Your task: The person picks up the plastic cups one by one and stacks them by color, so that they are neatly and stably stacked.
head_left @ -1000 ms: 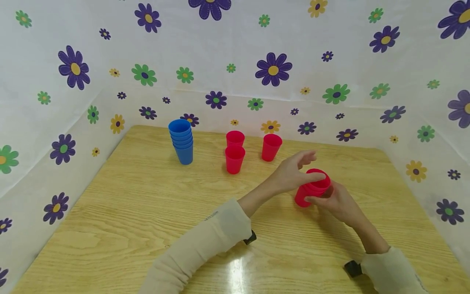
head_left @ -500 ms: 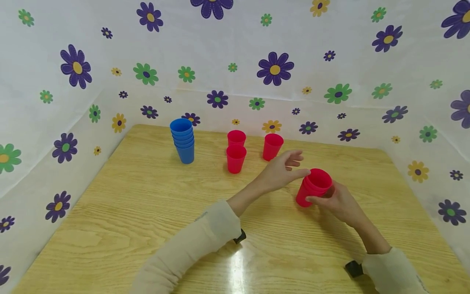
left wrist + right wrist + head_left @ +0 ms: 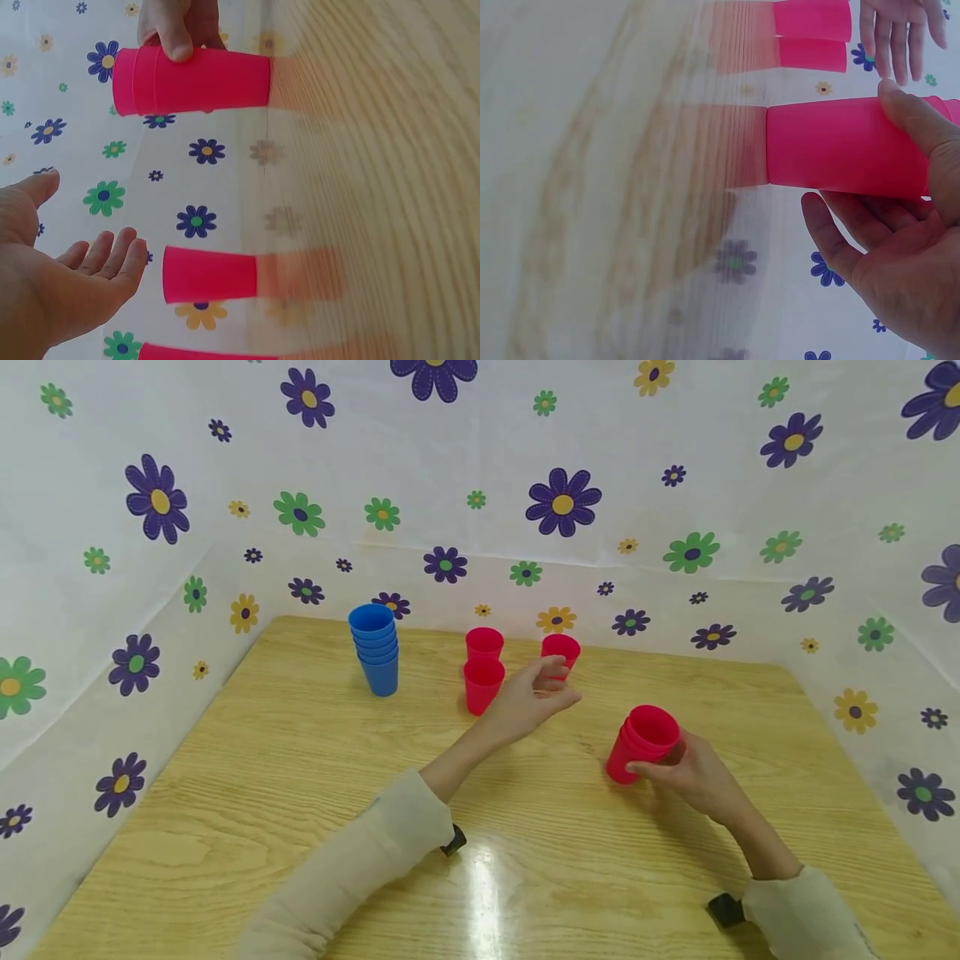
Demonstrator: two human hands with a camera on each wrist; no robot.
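Note:
A nested stack of red cups (image 3: 630, 752) stands upright on the right side of the table. My right hand (image 3: 701, 781) grips it from the right, thumb in front; in the right wrist view the thumb lies along one side of the red stack (image 3: 832, 146) and the fingers are on the other. With nothing in it, my left hand (image 3: 521, 703) is above the table, fingers extended. A single red cup (image 3: 558, 646) is partly hidden behind that hand. Just left of it are two more red cups, a front one (image 3: 480, 687) and a rear one (image 3: 484, 642) partly covered by the front.
A tall stack of nested blue cups (image 3: 381, 672) stands at the back left of the wooden table (image 3: 225, 777). White cloth (image 3: 480, 452) printed with flowers encloses the back and both sides.
My left hand has let go of the red stack's rim and moved left, toward the single red cup. The right hand keeps its grip, and the stack stays in place.

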